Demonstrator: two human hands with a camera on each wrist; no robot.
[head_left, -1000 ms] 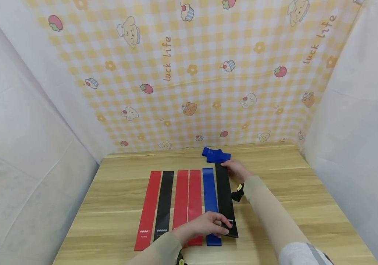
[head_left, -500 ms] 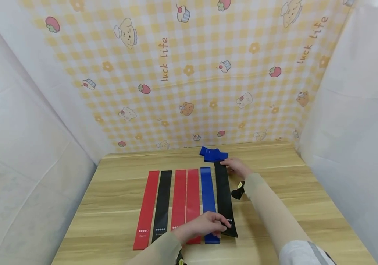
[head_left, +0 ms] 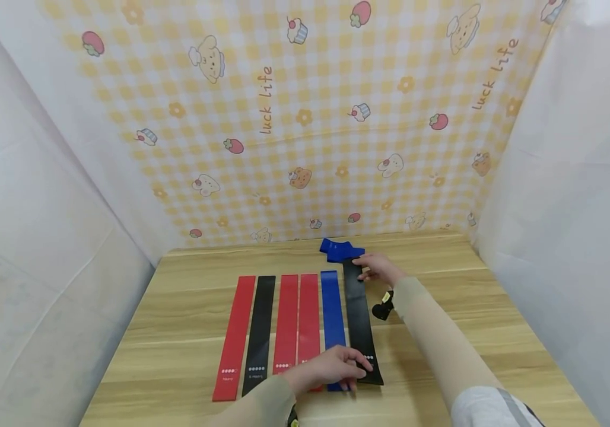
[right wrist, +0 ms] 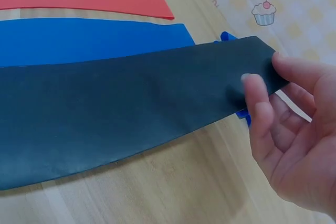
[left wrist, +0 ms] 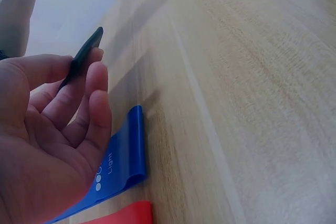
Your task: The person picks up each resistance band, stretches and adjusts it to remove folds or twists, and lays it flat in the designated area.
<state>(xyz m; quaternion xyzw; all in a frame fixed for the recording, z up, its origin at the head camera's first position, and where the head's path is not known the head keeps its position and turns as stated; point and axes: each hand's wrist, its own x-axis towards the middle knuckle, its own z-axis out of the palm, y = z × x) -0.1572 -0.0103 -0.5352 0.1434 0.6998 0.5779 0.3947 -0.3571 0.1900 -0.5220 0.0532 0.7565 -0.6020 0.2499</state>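
Note:
A black resistance band (head_left: 357,314) stretches lengthwise at the right end of a row of flat bands. My left hand (head_left: 337,366) pinches its near end between thumb and fingers; in the left wrist view that end of the black band (left wrist: 84,56) is raised above the table. At the far end, my right hand (head_left: 382,268) holds the corner, its thumb at the tip and one finger lying over the band's upper face in the right wrist view. Just left of it lies a blue band (head_left: 331,302), marked "Light" in the left wrist view, partly hidden by my left hand.
Further left in the row are two red bands (head_left: 287,314) (head_left: 309,314) side by side, another black band (head_left: 260,326) and a third red band (head_left: 235,338). A crumpled blue band (head_left: 339,250) lies behind the held one, near the patterned backdrop (head_left: 305,148).
The head view has shifted slightly. Fingers of my right hand have come out over the black band's right edge near its far end. My left hand keeps its pinch on the near end.

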